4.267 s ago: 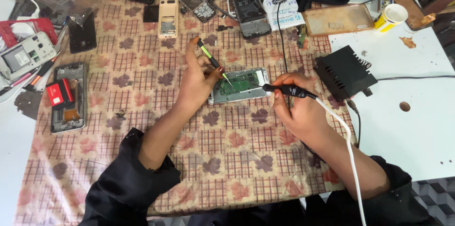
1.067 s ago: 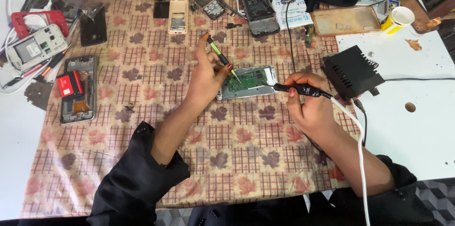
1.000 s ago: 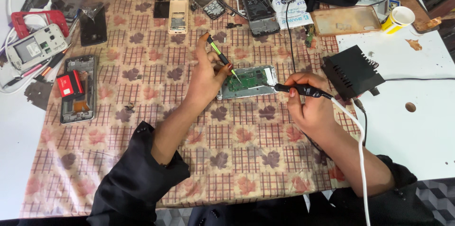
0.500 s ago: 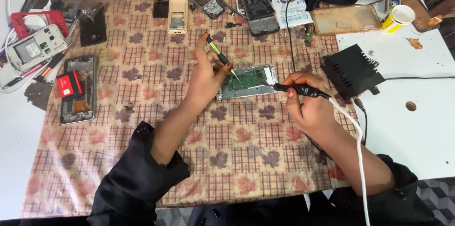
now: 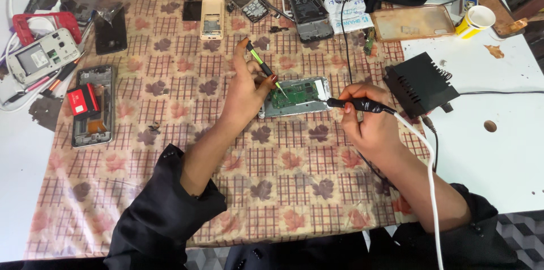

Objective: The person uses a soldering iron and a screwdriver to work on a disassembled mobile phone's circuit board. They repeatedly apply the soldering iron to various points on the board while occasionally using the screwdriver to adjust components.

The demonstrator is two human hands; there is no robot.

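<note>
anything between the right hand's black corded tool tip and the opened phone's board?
Nothing visible. The black tool in the right hand points at the opened phone from its right end, with only bare cloth around. The left hand and its green-tipped tool work the opposite side.

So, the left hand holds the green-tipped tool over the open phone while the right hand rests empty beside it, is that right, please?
Not quite. The head view shows the right hand is not empty: it grips a black pen-like tool with a white cable, its tip at the open phone's edge. The rest holds: the left hand holds the green-tipped tool over the phone.
</note>
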